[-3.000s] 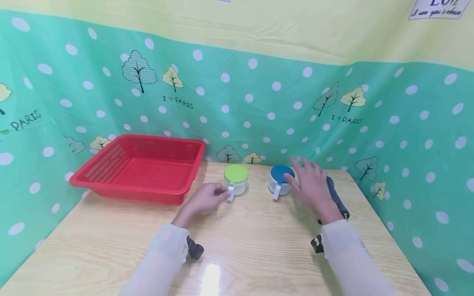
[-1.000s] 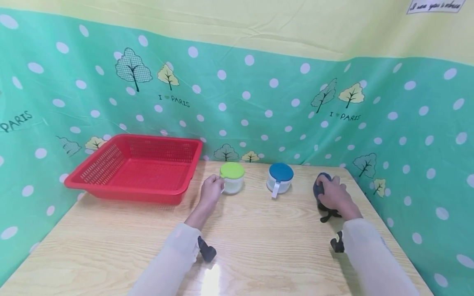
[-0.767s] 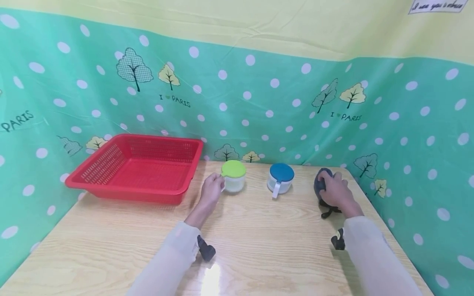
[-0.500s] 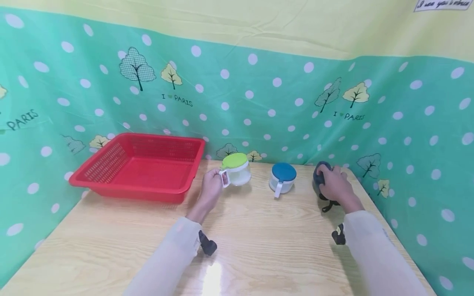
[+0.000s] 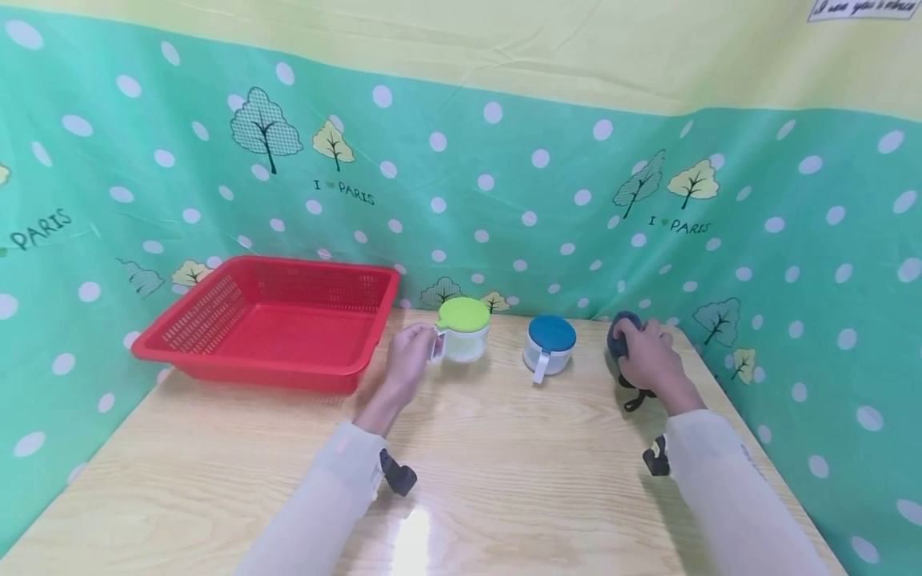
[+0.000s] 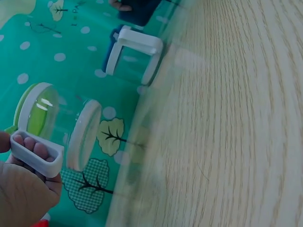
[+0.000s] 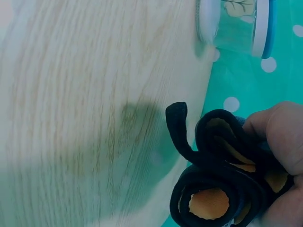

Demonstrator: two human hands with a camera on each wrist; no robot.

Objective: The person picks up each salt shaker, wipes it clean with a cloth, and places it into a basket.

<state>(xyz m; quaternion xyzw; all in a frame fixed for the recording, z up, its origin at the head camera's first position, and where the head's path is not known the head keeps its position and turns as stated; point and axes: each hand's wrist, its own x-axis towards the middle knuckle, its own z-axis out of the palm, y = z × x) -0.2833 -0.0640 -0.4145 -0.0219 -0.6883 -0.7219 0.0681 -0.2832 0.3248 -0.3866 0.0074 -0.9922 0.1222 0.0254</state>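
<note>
My left hand [image 5: 409,352] grips the white handle [image 6: 35,158] of a clear seasoning jar with a light green lid [image 5: 463,316]. The left wrist view shows the fingers passing through the handle loop, with the jar [image 6: 59,113] raised off the tabletop. Farther right, my right hand [image 5: 651,360] pinches a rolled dark blue fabric wrap [image 5: 617,344] from above. In the right wrist view the wrap's coiled end [image 7: 220,172] shows black edging and a tan-orange lining. Between the hands stands a second jar with a blue lid [image 5: 551,334], its handle toward me, touched by neither hand.
A red plastic basket [image 5: 346,374] with perforated sides sits at the back left, close to my left hand. The wooden table [image 5: 490,464] ends at a green dotted curtain [image 5: 504,200] behind and at both sides.
My left hand took hold of the green-lidded jar's handle and raised the jar, tilting it and then levelling it. My right hand moved from beside the blue-lidded jar to the fabric wrap and gripped it.
</note>
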